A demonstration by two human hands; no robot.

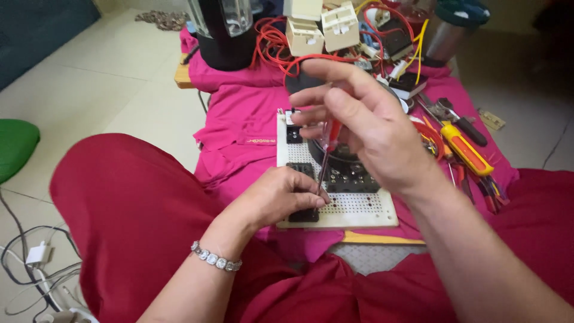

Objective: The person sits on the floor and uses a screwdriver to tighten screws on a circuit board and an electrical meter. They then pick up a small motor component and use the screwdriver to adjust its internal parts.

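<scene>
My right hand (365, 128) grips a small screwdriver (326, 157) with a red and clear handle, its thin shaft pointing down at a black switch block (306, 212). My left hand (276, 197) pinches that block and steadies the shaft tip against it, on the near-left part of a white perforated board (365, 209). The board carries more black parts, among them a small black piece (293, 133) near its far edge and a round black part (347, 164) half hidden behind my right hand. A beaded bracelet (216, 258) circles my left wrist.
A pink cloth (239, 113) covers the low work surface. A yellow and red handled screwdriver (466, 146), pliers (457, 116), red wires (275, 45), cream switch housings (326, 27) and a black mixer base (224, 33) lie beyond. White charger and cables (36, 257) lie on the floor at left.
</scene>
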